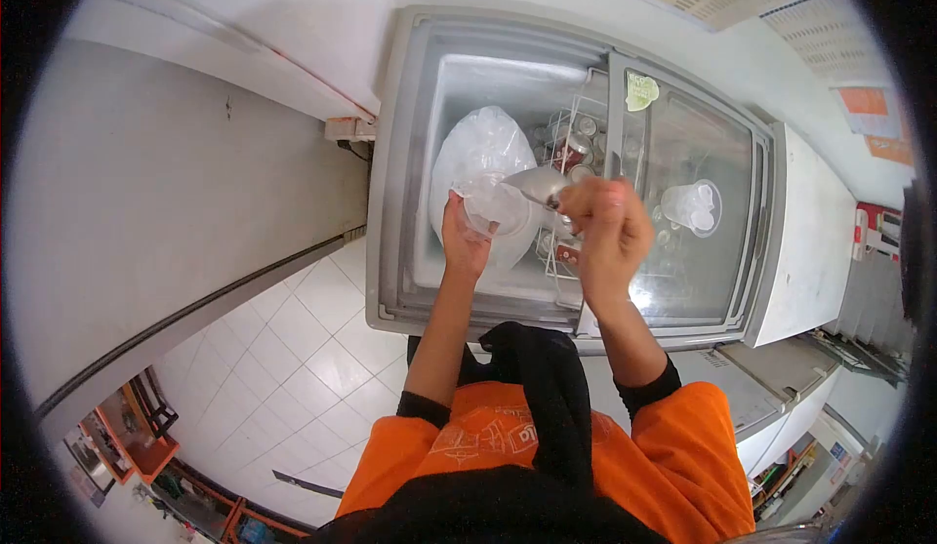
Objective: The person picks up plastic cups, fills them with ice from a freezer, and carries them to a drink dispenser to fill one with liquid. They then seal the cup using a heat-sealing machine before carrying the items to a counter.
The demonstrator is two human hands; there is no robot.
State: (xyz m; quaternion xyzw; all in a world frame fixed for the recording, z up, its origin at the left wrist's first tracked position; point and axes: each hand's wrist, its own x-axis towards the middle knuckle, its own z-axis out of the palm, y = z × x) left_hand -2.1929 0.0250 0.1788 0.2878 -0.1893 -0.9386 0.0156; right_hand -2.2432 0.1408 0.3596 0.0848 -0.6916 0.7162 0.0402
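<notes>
My left hand (466, 241) is closed around a clear plastic cup (500, 217), held over the open side of a chest freezer (398, 183). A metal scoop (534, 185) is gripped by its handle in my right hand (613, 237). The scoop's bowl reaches left to the cup's rim. Under both lies a large clear plastic bag (480, 139) with whitish contents that look like ice. My left hand and the cup hide part of the bag.
Beside the bag, a white wire basket (558, 126) holds several cans (586, 125). On the right, a sliding glass lid (673, 271) covers the freezer, and a clear cup with white contents (695, 207) rests on it. White tiled floor (303, 339) shows lower left.
</notes>
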